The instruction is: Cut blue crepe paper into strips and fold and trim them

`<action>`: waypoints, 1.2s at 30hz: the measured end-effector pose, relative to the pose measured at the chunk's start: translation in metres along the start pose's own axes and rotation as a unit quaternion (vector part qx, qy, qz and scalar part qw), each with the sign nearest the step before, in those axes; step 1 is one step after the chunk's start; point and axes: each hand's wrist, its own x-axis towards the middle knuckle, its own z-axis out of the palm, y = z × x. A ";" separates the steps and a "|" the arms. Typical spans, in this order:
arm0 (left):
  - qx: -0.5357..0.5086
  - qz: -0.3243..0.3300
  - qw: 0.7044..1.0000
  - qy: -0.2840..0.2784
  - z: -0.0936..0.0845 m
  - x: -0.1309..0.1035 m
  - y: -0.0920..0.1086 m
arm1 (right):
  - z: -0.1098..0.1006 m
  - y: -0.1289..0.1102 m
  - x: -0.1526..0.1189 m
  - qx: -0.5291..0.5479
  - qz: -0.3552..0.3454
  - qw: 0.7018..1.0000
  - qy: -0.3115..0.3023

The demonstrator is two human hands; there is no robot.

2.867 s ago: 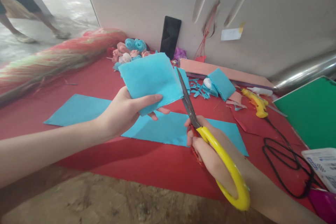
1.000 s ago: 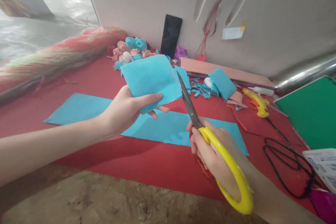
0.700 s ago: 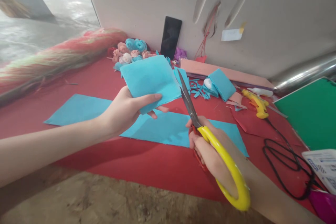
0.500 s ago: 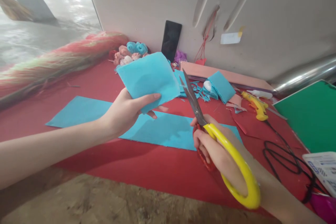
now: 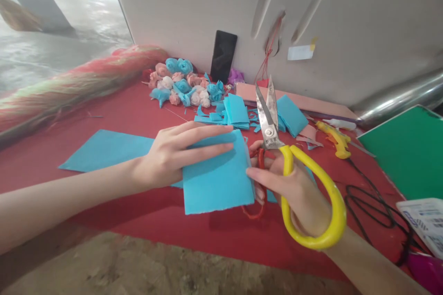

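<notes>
A folded square of blue paper (image 5: 218, 179) is held up over the red work surface. My left hand (image 5: 183, 152) grips it from the left, two fingers lying across its top. My right hand (image 5: 294, 184) pinches the square's right edge between thumb and fingers. Hooked on that same hand are scissors (image 5: 269, 131) with yellow and red handles, their blades slightly apart and pointing up. Beneath both hands lies a long blue paper strip (image 5: 107, 150), partly covered by the square and my left forearm.
Blue, pink and white paper flowers (image 5: 180, 85) cluster at the back. Near them are a stack of blue squares (image 5: 237, 110), scraps and a leaning phone (image 5: 224, 56). A yellow glue gun (image 5: 335, 138) with a black cord and a green board (image 5: 408, 152) are at right.
The blue square has been turned and lowered toward the right. My right hand now pinches its edge, and the scissors have swung more upright.
</notes>
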 end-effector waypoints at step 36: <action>-0.526 -0.471 0.670 0.230 -0.019 0.039 0.031 | -0.001 0.012 -0.007 -0.154 -0.075 0.985 0.034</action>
